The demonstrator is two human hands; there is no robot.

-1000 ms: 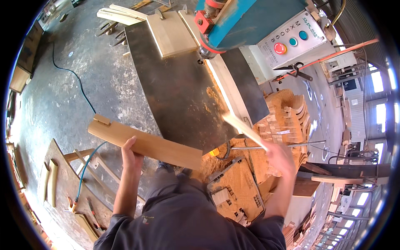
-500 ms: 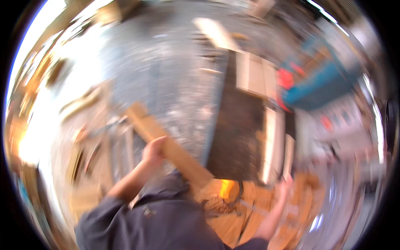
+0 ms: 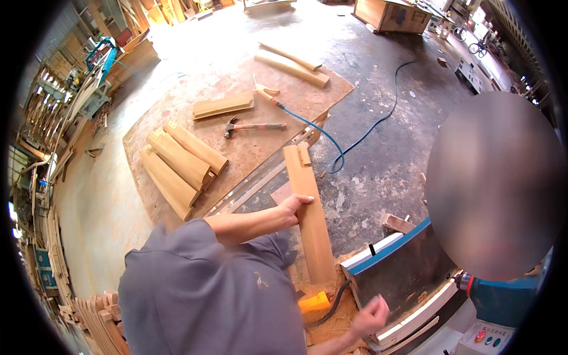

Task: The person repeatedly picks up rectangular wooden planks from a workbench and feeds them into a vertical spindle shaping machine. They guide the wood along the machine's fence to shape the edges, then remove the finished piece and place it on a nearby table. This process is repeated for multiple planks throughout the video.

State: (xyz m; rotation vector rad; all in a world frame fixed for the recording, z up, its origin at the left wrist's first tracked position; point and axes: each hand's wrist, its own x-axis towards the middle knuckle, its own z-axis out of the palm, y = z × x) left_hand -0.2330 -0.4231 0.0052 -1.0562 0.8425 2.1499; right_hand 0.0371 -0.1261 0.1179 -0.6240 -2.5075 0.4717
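My left hand (image 3: 294, 211) is wrapped round the middle of a long wooden board (image 3: 317, 242). The board stands out before me, with a small notched block or tenon at its far end. My right hand (image 3: 370, 315) is curled closed at the near end of a dark machine table (image 3: 408, 272) with a blue edge; nothing shows in its fingers. Left of the board is a plywood worktable (image 3: 248, 168). On it lie a claw hammer (image 3: 257, 126), an orange air blow gun (image 3: 267, 93) and several boards (image 3: 177, 158).
A blue air hose (image 3: 378, 120) loops over the concrete floor. A yellow piece (image 3: 314, 302) and a dark cable (image 3: 337, 305) are low by my body. Sawdust lies around them. A blue machine (image 3: 497, 302) with a button panel stands right, partly behind a blurred oval. Wood stacks (image 3: 97, 319) stand lower left.
My view has swung right, bringing the plywood worktable nearer the middle and the machine to the lower right. The board stays in my left hand. My right hand remains beside the machine table.
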